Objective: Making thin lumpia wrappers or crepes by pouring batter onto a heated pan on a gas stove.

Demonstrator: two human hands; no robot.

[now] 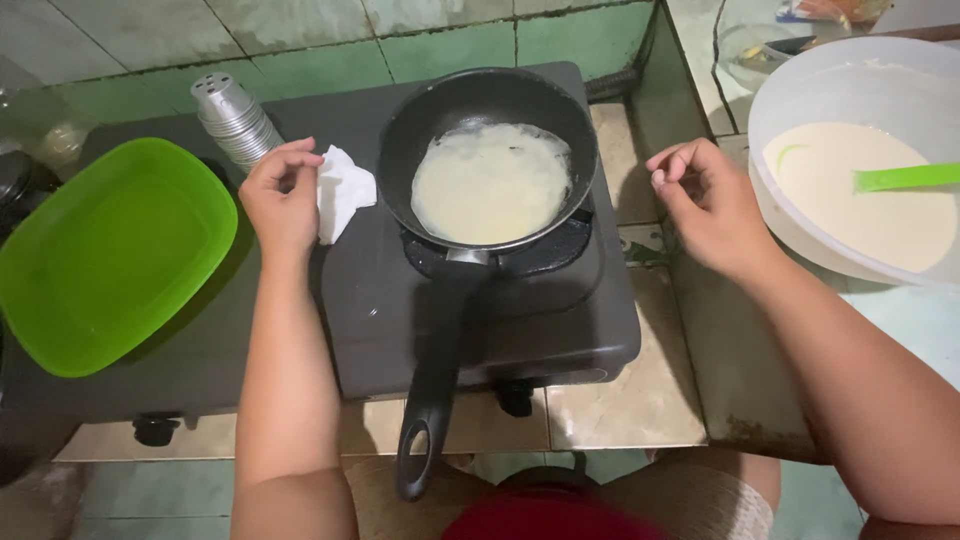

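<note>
Green tiles back a low counter where a black stove carries the work. Starting at the hands: the left hand rests over the stove top with its fingers curled loosely inward, the fingertips touching or just beside a folded white cloth; whether it actually pinches the cloth I cannot tell. The right hand hovers empty over the counter edge between stove and bowl, fingers half curled, thumb near the forefinger, grasping nothing. Between the two hands sits a black pan on the burner, its long handle pointing back toward the person and untouched. Inside it lies a thin, pale round crepe, spread across most of the pan floor and looking set at the rim but still very light, so I judge the pouring and spreading done and the cooking under way, with no browning showing yet. To the right, a large white bowl holds plenty of pale batter, with a green ladle resting in it, which suggests much remains to cook. To the left, a green plate lies bare, with no finished crepe on it. Behind the left hand stands a stack of metal cups.
</note>
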